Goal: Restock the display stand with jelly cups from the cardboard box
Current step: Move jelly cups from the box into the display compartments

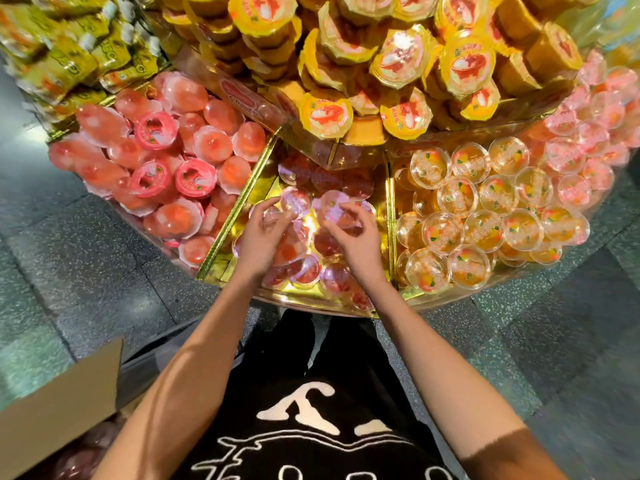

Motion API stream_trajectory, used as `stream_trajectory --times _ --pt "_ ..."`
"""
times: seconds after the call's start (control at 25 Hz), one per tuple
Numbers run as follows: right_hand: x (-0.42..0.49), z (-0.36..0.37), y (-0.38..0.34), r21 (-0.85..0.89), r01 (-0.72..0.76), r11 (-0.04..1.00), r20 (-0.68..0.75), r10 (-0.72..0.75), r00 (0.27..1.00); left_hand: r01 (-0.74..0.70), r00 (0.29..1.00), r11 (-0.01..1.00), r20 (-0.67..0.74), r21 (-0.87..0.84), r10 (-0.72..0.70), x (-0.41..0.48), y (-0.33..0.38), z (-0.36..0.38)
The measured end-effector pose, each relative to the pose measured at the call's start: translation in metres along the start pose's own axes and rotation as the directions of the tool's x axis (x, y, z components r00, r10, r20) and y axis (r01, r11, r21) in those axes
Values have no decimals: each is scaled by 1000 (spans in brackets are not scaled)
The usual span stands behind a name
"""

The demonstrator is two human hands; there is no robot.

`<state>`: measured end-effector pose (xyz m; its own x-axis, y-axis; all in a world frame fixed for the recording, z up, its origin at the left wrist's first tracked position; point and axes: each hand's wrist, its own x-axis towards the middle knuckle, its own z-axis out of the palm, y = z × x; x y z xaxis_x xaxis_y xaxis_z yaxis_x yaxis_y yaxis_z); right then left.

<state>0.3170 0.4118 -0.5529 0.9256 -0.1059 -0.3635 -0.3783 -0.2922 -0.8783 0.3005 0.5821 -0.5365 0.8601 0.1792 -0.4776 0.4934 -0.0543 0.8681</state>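
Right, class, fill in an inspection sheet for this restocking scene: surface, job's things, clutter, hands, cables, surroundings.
Surface: gold-lined middle compartment of the display stand, partly filled.
Job's things: red jelly cups lie in that compartment; cardboard box open at lower left, reddish contents blurred.
Clutter: nothing seen.
Hands: left hand and right hand are over the middle compartment, each with fingers curled round one cup.
Cables: nothing seen.
Surroundings: pink cups in the left compartment, orange-fruit cups in the right, yellow-lidded cups on the tier above; dark speckled floor.
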Motion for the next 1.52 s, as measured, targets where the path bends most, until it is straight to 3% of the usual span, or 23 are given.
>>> stream_trajectory --times 0.08,0.2,0.56,0.68,0.92,1.12,1.24,1.52 --pt "17 5 -1 -23 -47 999 -161 43 986 19 1000 999 -8 25 -19 9 0 -1" --pt "45 14 -1 10 -110 994 -306 108 946 -6 1000 974 -6 225 7 23 -1 -4" --pt "94 48 -5 138 -162 977 -506 210 837 -48 978 963 -182 265 99 22 8 -16" --pt "93 46 -4 98 -214 972 -505 234 831 -45 971 976 -219 215 93 18 11 -19" --pt "87 35 12 120 -196 973 -448 230 864 99 975 984 -181 -149 -125 15 13 -28" --pt "93 31 1 106 -253 962 -415 274 868 273 958 851 51 -448 -281 14 17 -41" --pt "93 31 -3 113 -276 955 -395 298 869 357 934 785 187 -506 -304 6 16 -45" --pt "84 7 -4 -77 -237 969 -267 209 941 328 923 818 345 -472 -172 7 13 -46"
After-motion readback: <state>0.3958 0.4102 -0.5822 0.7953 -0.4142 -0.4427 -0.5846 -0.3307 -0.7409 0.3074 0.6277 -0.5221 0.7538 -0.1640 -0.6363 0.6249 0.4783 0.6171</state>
